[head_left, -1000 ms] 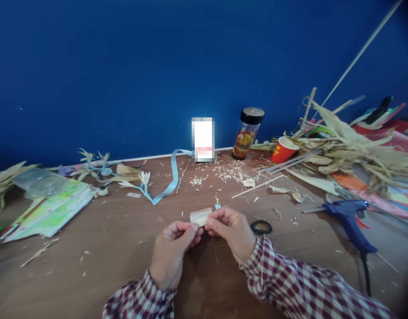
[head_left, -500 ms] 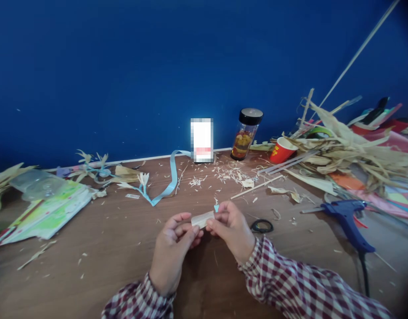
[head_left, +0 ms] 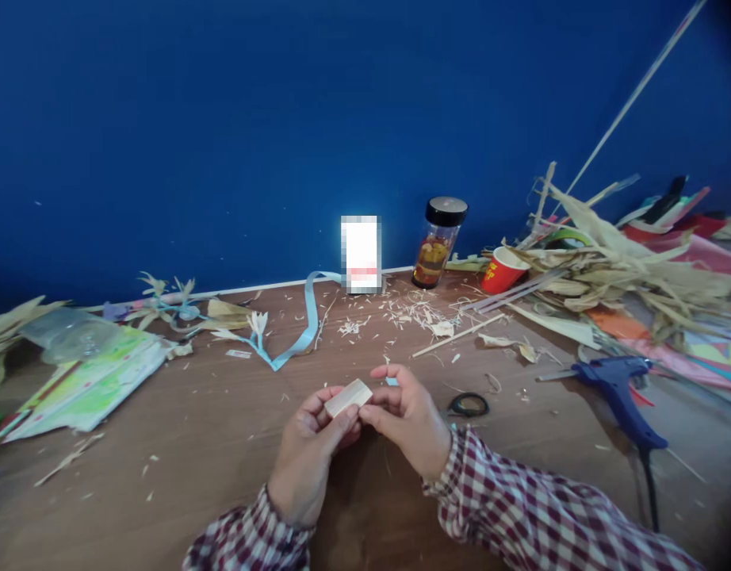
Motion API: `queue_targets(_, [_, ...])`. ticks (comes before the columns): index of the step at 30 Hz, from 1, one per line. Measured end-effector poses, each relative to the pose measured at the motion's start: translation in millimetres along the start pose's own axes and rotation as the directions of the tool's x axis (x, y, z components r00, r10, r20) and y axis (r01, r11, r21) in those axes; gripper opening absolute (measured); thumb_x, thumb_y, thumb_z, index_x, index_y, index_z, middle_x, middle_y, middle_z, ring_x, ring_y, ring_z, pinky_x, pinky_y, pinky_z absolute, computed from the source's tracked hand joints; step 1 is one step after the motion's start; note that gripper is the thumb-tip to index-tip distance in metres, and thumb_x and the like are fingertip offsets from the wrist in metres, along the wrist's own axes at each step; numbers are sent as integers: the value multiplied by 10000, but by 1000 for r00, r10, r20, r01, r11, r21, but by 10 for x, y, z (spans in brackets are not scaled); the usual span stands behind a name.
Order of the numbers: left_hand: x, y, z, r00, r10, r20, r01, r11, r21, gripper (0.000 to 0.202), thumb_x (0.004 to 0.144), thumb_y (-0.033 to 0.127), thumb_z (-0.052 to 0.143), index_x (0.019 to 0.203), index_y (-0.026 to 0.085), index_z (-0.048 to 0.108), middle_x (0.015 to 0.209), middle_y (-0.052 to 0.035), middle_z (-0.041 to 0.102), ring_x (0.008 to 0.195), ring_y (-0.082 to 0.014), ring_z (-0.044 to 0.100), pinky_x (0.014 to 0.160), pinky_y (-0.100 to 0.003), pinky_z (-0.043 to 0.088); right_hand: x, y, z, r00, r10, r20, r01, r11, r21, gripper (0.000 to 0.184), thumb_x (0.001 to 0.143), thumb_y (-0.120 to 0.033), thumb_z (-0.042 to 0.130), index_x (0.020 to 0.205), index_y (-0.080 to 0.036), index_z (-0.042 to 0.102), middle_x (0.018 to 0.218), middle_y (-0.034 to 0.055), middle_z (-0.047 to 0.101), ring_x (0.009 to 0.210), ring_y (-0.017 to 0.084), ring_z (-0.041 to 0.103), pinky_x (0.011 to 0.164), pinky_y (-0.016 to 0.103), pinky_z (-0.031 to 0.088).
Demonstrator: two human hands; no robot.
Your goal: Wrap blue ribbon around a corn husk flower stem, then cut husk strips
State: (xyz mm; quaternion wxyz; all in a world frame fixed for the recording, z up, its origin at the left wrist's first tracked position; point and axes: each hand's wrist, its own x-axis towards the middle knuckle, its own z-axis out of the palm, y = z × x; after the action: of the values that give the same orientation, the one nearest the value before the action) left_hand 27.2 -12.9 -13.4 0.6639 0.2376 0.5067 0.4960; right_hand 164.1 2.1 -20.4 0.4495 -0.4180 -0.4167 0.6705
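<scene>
A small pale rectangular piece of corn husk (head_left: 349,397) is held low over the table between both hands. My left hand (head_left: 311,444) is closed on it, thumb on the near edge and fingers beneath. My right hand (head_left: 410,416) pinches its right corner, the thumb in front and the index finger raised apart; the other fingertips are partly hidden. Just behind the right hand shows a scrap of light blue ribbon (head_left: 392,381). Right of that hand lies a dark ring-shaped thing (head_left: 468,405), perhaps scissor handles.
A blue glue gun (head_left: 621,396) lies at the right, its cord running forward. Behind it are heaped corn husks (head_left: 615,270), a red paper cup (head_left: 503,271) and a jar (head_left: 440,242). A blue ribbon (head_left: 311,313), a blurred lit screen (head_left: 361,252) and a painted sheet (head_left: 97,377) are farther left.
The husk piece has turned, its right end tilting up and away, and shows a broader face. My right hand has shifted slightly left and its index finger has lifted off the piece.
</scene>
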Motion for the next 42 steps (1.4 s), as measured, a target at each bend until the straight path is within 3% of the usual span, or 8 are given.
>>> queue_targets(16, [-6, -12, 3, 998, -44, 33, 44, 999, -19, 348, 624, 193, 738, 926, 131, 576, 705, -9, 653, 575, -69, 578, 580, -191, 506, 9, -4, 9, 997, -2, -74, -1, 999, -41, 294, 713, -229, 636, 894, -174, 413, 574, -68, 573, 501, 64, 504, 480, 174, 376])
queue_targets(23, [1, -12, -20, 997, -59, 53, 60, 998, -12, 234, 632, 217, 731, 814, 135, 609, 663, -2, 639, 578, -77, 577, 572, -185, 495, 32, 3, 10, 996, 48, -81, -53, 997, -63, 197, 744, -288, 588, 853, -133, 536, 610, -12, 597, 573, 101, 579, 479, 179, 414])
queue_targets(27, [0, 13, -40, 989, -109, 96, 110, 994, -14, 244, 640, 190, 727, 848, 136, 613, 697, -8, 637, 568, -69, 566, 559, -179, 495, 31, 2, 5, 991, 52, -122, -61, 995, -75, 178, 775, -295, 543, 866, -143, 547, 601, -3, 610, 576, 109, 599, 475, 176, 418])
queue_targets(31, [29, 41, -49, 985, -130, 117, 133, 991, -23, 274, 651, 168, 719, 901, 142, 610, 717, -11, 628, 552, -61, 551, 546, -181, 497, -1, -45, 6, 996, 1, -91, -11, 993, -115, 229, 789, -258, 536, 998, -175, 494, 643, -14, 615, 602, 109, 603, 503, 187, 437])
queue_targets(37, [36, 57, -41, 987, -125, 97, 127, 992, -25, 295, 644, 168, 724, 911, 147, 602, 709, 3, 607, 546, -59, 541, 549, -191, 503, -23, -41, 0, 986, -166, 26, 167, 964, -207, 204, 792, -183, 525, 995, -194, 549, 857, 29, 638, 714, 115, 601, 660, 247, 486])
queue_targets(42, [26, 57, -31, 993, -103, 63, 105, 994, -18, 328, 624, 162, 736, 922, 144, 599, 761, -13, 628, 565, -64, 549, 559, -193, 506, -10, -11, -21, 984, -180, 13, 179, 964, -196, 243, 780, -151, 525, 1016, -200, 551, 943, 50, 627, 757, 129, 604, 683, 265, 497])
